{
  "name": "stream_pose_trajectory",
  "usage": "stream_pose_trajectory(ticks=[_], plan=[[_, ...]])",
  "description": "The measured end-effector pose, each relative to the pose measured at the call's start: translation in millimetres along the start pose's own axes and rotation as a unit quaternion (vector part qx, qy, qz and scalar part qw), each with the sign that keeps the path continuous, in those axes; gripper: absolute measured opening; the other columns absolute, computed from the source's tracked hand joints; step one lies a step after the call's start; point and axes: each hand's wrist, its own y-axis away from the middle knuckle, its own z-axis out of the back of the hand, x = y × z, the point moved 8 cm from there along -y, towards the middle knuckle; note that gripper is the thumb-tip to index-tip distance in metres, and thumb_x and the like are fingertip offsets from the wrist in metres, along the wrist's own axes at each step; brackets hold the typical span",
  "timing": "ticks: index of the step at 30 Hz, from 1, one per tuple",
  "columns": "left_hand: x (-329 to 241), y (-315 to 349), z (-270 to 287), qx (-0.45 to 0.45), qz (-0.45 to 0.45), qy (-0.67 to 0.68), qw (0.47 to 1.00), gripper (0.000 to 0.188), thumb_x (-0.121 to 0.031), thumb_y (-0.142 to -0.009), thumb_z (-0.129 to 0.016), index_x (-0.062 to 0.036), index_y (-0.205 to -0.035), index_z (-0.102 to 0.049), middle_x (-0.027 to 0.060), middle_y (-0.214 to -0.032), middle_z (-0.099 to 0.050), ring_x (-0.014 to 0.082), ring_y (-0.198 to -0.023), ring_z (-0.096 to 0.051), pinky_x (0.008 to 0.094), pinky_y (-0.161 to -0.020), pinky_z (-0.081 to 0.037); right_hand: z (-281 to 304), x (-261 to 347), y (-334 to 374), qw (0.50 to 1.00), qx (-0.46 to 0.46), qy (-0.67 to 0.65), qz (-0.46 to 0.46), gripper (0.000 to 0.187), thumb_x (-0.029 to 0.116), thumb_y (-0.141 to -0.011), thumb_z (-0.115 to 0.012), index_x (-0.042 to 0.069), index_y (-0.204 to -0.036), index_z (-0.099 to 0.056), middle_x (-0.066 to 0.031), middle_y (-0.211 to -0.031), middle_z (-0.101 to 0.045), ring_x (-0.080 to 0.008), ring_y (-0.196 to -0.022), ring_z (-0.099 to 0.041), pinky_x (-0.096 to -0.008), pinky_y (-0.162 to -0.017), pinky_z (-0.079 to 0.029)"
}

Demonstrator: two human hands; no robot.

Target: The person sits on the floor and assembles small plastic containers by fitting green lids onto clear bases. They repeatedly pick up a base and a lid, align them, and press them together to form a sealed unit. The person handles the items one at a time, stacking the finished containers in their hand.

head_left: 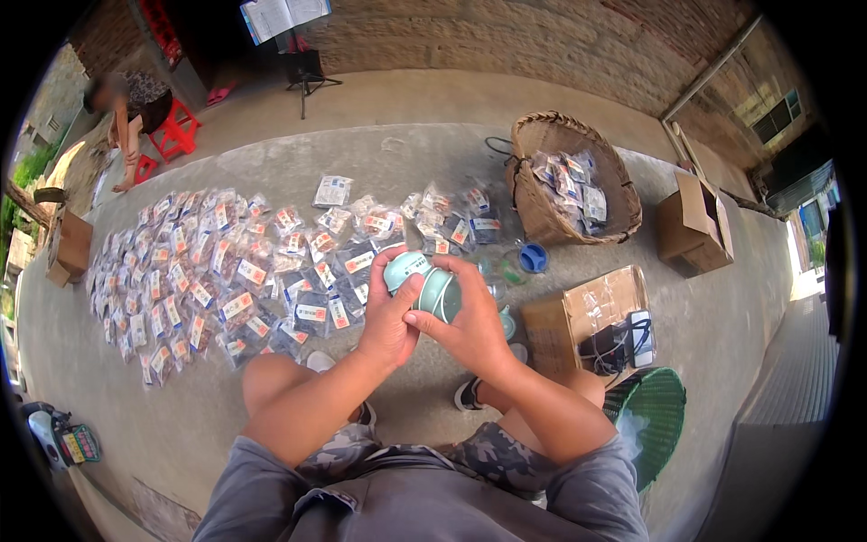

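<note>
Both my hands are raised over the concrete floor in front of my knees, closed around pale green, rounded cup-like pieces. One piece has a rounded side with a small printed label; the other shows ringed edges. My left hand grips from the left with its thumb on top. My right hand wraps the right side, its thumb reaching across toward the left one. Just beyond and left of my hands lie several clear packets with white and orange labels, spread over the floor. Another pale green piece sits partly hidden beside my right hand.
A woven basket of packets stands far right. Nearer are a blue round object, a taped carton with a black cable, and a green basket. An open box is farther right. Someone sits on a red stool.
</note>
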Motion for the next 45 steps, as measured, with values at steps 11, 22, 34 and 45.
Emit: stream_pose_trajectory(ticks=[11, 22, 34, 45], plan=[[-8, -4, -7, 0.015, -0.036, -0.015, 0.999, 0.047, -0.031, -0.104, -0.069, -0.0151, -0.142, -0.047, 0.0082, -0.139, -0.056, 0.0218, -0.126, -0.056, 0.0415, -0.110, -0.047, -28, -40, 12, 0.818, 0.044, -0.466, -0.336, 0.057, 0.011, -0.083, -0.088, 0.012, -0.128, -0.052, -0.0056, -0.118, -0.065, -0.0159, -0.101, -0.066, -0.0303, -0.067, -0.058], [5, -8, 1, -0.028, 0.064, 0.078, 0.994, 0.052, -0.053, -0.108, -0.052, -0.0065, -0.131, -0.060, 0.0081, -0.125, -0.068, 0.0214, -0.120, -0.064, 0.0402, -0.110, -0.049, -9, 16, 0, 0.978, -0.067, 0.105, 0.168, 0.063, 0.003, -0.068, -0.085, 0.008, -0.125, -0.059, -0.0146, -0.129, -0.063, -0.0382, -0.111, -0.063, -0.0433, -0.092, -0.055], [24, -12, 23, -0.043, 0.099, 0.052, 0.993, 0.048, -0.051, -0.103, -0.065, -0.0098, -0.128, -0.060, 0.0077, -0.126, -0.067, 0.0215, -0.120, -0.065, 0.0421, -0.108, -0.052, -9, 7, -4, 0.993, -0.014, 0.067, 0.098, 0.069, 0.009, -0.068, -0.092, 0.010, -0.131, -0.065, -0.0172, -0.130, -0.058, -0.0398, -0.115, -0.060, -0.0468, -0.095, -0.053], [13, -12, 8, -0.001, 0.075, 0.086, 0.994, 0.045, -0.039, -0.105, -0.061, -0.0136, -0.142, -0.052, 0.0052, -0.134, -0.063, 0.0244, -0.129, -0.058, 0.0477, -0.113, -0.044, -14, -35, -4, 0.986, -0.028, -0.126, -0.103, 0.063, 0.024, -0.087, -0.088, 0.006, -0.138, -0.055, -0.0107, -0.128, -0.062, -0.0241, -0.117, -0.061, -0.0385, -0.092, -0.054]])
